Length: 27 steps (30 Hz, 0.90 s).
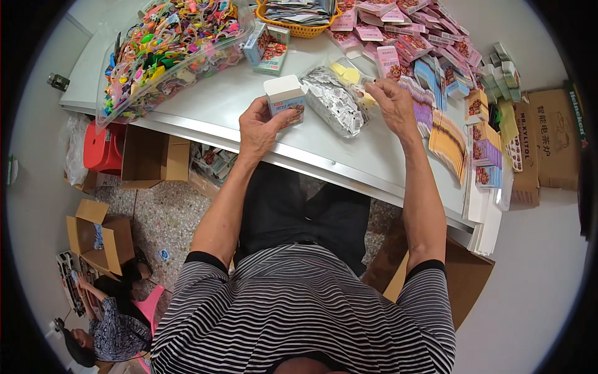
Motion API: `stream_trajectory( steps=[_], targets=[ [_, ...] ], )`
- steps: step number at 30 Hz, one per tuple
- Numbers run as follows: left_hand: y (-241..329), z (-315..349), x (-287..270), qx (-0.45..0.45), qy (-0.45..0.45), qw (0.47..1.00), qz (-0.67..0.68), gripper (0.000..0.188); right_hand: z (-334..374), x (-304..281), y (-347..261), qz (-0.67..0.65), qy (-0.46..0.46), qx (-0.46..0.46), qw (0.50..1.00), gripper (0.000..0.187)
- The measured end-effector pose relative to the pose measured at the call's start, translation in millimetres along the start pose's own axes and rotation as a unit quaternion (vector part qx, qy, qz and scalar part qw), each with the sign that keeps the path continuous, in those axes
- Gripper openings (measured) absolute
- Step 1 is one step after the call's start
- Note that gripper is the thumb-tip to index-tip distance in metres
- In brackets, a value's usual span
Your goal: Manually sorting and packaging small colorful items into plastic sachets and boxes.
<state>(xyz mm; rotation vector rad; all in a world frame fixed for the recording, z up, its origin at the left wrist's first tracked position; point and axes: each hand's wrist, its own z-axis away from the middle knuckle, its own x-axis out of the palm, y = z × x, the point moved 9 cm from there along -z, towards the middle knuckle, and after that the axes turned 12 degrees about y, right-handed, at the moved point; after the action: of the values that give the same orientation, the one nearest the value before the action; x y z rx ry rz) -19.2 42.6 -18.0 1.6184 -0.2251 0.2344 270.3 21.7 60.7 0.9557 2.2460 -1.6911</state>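
Note:
Near the table's front edge, my left hand (264,128) is wrapped round a small blue carton (293,114), held upright with its white top flap (282,85) raised. To the right of it lies a clear plastic bag (336,103) full of small white printed packets, with some yellow pieces (346,71) at its far end. My right hand (392,105) is at the bag's right side, fingertips pinched together. Whatever sits between those fingertips is too small to make out. Beyond the carton stand a few similar blue and green cartons (272,57).
A clear bin (180,84) of colourful small trinkets stands at the left. Farther back are a yellow basket (302,29) of flat packets and a heap of pink cartons (405,31). Fanned flat cartons (447,146) lie at the right. A person (115,324) sits lower left.

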Motion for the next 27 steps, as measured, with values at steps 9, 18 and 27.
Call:
stream_trajectory(
  steps=[9,18,27],
  targets=[
    [0,4,5,-0.018,-0.03,0.999,-0.008,0.041,9,11,-19,-0.028,-0.02,0.003,0.999,0.023],
    [0,2,-2,0.006,-0.046,0.999,-0.019,0.037,23,48,-122,0.069,-0.049,-0.273,0.958,0.016],
    [1,3,-7,0.002,-0.056,0.996,-0.072,0.039,22,89,-142,0.127,-0.082,-0.369,0.917,0.015]
  ],
)
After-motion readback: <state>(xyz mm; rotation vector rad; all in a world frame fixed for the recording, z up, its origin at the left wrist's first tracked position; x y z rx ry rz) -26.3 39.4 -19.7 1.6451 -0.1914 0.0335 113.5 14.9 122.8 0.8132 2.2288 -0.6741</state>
